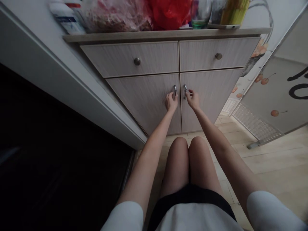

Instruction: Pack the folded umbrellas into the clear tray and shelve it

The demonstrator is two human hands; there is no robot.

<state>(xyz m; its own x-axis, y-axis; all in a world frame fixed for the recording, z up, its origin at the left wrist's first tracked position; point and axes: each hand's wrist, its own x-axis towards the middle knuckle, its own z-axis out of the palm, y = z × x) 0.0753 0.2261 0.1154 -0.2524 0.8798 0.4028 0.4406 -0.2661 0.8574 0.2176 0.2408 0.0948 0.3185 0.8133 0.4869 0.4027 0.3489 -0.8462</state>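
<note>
Two closed wood-grain cabinet doors fill the middle of the view, the left door (144,104) and the right door (211,96). Each has a small chrome handle, the left door handle (175,90) and the right door handle (185,91), at the centre seam. My left hand (171,102) has its fingers on the left handle. My right hand (192,99) is curled against the right handle, with red-painted nails showing. Above the doors sit two closed drawers, a left drawer (130,59) and a right drawer (216,54), each with a round metal knob.
A countertop edge (168,34) runs above the drawers, holding a red plastic bag (169,14), a drinking glass (201,14) and other packages. A panel with cherry decals (271,93) stands at right over a wooden floor (271,160). A white frame (72,86) edges a dark area at left.
</note>
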